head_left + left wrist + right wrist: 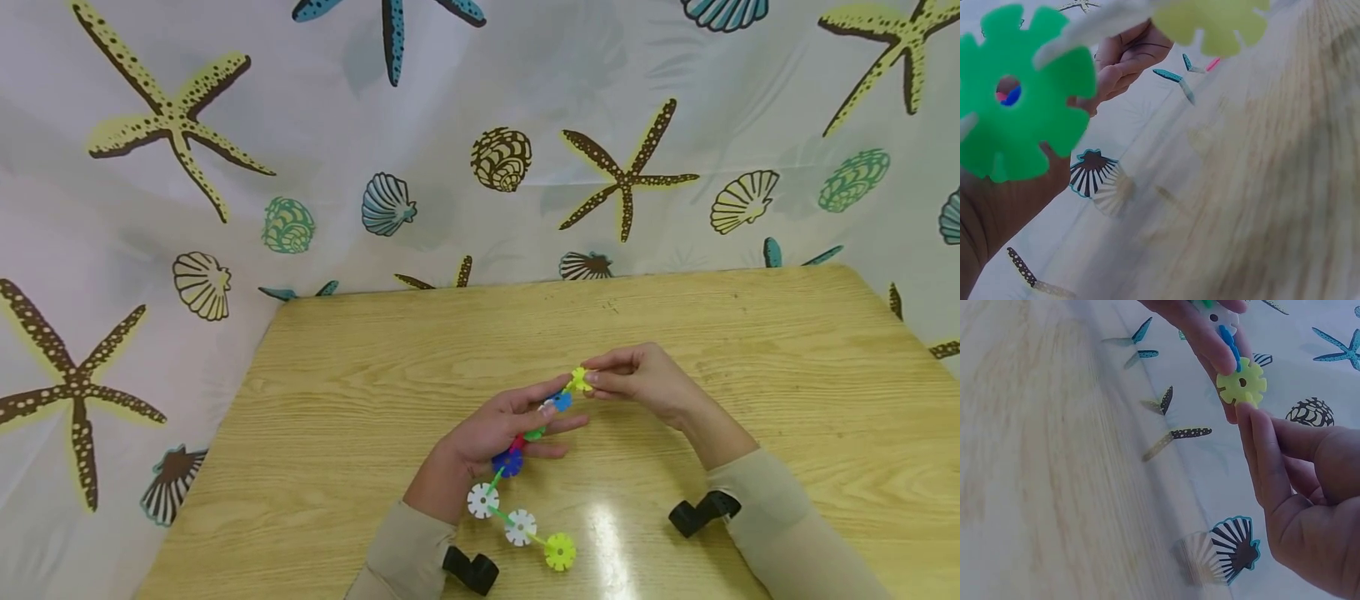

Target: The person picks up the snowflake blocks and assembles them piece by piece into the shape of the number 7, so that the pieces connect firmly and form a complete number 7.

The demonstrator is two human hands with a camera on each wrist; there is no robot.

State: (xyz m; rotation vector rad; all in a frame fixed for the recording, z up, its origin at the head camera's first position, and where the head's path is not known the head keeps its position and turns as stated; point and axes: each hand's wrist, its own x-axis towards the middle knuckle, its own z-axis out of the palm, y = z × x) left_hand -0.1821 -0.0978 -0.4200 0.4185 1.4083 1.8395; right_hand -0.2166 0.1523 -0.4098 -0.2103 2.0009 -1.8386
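Note:
A chain of notched plastic discs, like snowflake building pieces, runs diagonally between the hands in the head view. My left hand (480,429) grips its upper part, thumb over the discs near a light blue disc (559,401). My right hand (656,385) pinches the edge of a yellow disc (1241,382) at the chain's upper end. Below the left hand hang a dark blue disc (507,462), a white disc (482,500), another white disc (520,527) and a yellow-green disc (560,552), with green links edge-on between some. A green disc (1029,119) looms in the left wrist view.
The wooden table (337,375) lies beneath both hands. Behind it and along its sides hangs a white cloth (450,108) printed with starfish and shells. Black wrist mounts stick out from the left sleeve (408,542) and the right sleeve (780,508).

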